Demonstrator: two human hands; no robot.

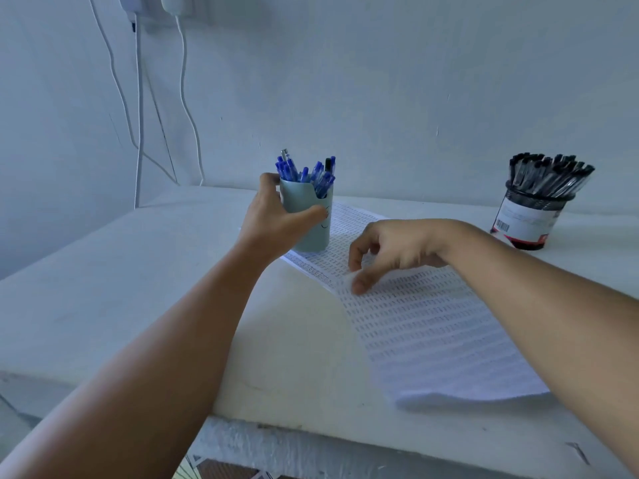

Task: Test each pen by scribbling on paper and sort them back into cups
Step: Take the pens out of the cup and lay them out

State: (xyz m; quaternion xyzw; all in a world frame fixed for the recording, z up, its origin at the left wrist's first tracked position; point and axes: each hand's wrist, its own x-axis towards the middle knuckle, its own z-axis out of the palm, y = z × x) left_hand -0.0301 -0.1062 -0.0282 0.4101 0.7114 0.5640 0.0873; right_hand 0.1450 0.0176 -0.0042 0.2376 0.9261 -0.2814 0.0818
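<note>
Pens (304,172) fill the cup (311,233) gripped by the left hand (276,219); the loosely curled right hand (390,250) touches paper (432,326).

The counter (138,305) looks like painted, matt white stone or plaster, its front edge rough and chipped. The sheet of paper (432,333) is thin and matt, covered in rows of small ink marks. The pale blue cup (313,236) seems smooth plastic with a dull sheen. The black cup (525,223) is wire mesh, wrapped in a glossy printed label. The wall (380,81) is matt painted plaster.
</note>
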